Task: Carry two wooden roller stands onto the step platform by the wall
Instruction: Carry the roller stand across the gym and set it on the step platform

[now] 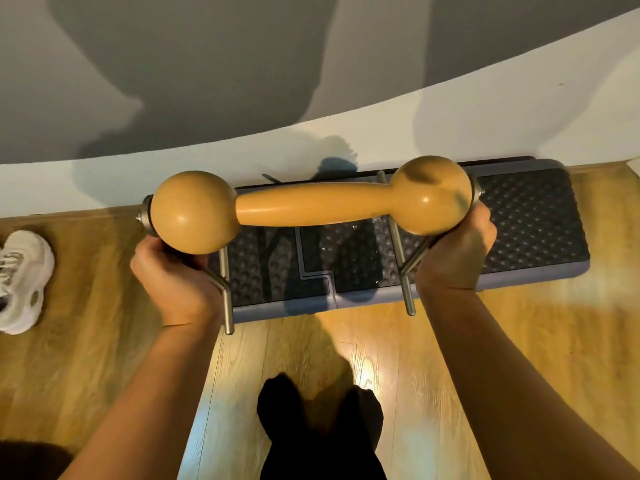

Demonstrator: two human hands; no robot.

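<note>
A wooden roller stand (311,206), a tan dumbbell-shaped roller with a ball at each end on a bent metal rod frame, hangs in the air in front of me. My left hand (173,282) grips the frame under the left ball. My right hand (453,251) grips the frame under the right ball. Below and behind it lies the step platform (533,220), dark and studded with a blue-grey rim, set against the wall. Only one roller stand is in view.
A white baseboard and grey wall (207,81) run behind the platform. A white sneaker (20,282) lies on the wooden floor (415,358) at the left. My feet in black socks (318,420) stand just short of the platform.
</note>
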